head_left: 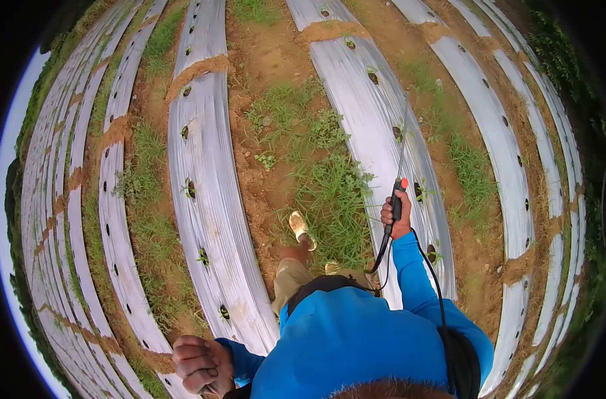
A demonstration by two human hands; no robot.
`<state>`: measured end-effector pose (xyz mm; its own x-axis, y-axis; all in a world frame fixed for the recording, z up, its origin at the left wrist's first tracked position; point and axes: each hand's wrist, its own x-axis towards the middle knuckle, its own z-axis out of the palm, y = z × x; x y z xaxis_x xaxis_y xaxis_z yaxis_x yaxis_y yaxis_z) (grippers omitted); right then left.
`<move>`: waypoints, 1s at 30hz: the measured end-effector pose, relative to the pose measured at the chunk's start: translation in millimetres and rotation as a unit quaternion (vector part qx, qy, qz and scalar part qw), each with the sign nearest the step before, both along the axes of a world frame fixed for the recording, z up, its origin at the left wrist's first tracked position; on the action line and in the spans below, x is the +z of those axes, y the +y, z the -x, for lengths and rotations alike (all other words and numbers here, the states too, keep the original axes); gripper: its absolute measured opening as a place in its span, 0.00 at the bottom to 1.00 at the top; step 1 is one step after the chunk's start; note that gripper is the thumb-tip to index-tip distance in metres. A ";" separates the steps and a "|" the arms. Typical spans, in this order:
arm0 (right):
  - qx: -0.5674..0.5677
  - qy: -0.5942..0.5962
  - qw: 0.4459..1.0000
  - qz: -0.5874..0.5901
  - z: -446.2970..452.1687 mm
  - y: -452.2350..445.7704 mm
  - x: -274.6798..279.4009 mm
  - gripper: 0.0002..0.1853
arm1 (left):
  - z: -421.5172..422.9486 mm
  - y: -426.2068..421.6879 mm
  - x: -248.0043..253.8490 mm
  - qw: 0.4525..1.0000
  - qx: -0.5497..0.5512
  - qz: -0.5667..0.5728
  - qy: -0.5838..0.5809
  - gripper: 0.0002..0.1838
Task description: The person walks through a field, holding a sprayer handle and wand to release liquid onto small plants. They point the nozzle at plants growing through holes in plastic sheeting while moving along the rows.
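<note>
Path (266,56) between left bed (206,149) and right bed (375,133); one row of seedlings (203,257) on each; weeds (336,206) on the path, right of the front shoe (298,225); sprayer wand (397,206), in the right hand (402,225), extending forward over the right bed

On the right, our black spray handle (397,209) carries a red-orange knob (404,183); near, we wear a bright blue shirt (356,339) and khaki shorts (291,284). Silvery-white sheeting (206,153), dotted with dark holes (224,312), stripes brown soil (250,196) and green weeds (339,216).
</note>
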<state>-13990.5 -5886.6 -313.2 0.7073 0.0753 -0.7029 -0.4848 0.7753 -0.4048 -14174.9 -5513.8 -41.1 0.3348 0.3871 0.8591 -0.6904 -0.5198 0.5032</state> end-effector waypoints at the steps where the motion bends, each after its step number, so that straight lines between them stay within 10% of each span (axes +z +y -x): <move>1: 0.010 0.001 1.000 -0.002 -17.6 5.1 -1.4 0.20 | -22.9 7.0 -5.2 1.000 -0.001 0.004 0.004 0.13; 19: -0.023 0.007 0.997 -0.076 -401.3 114.5 30.1 0.20 | -444.0 158.8 -11.0 0.993 -0.041 0.105 -0.037 0.14; 22: -0.005 0.015 0.998 -0.053 -461.9 123.2 23.3 0.20 | -490.0 181.3 -17.3 0.971 0.173 -0.025 0.162 0.14; 24: 0.012 0.024 0.999 -0.035 -508.0 137.8 15.8 0.19 | -538.7 186.9 -23.4 0.998 -0.007 0.056 0.042 0.15; 30: 0.051 0.052 0.995 0.070 -691.8 180.6 -37.1 0.18 | -697.3 190.3 -32.6 0.998 0.058 0.004 0.002 0.18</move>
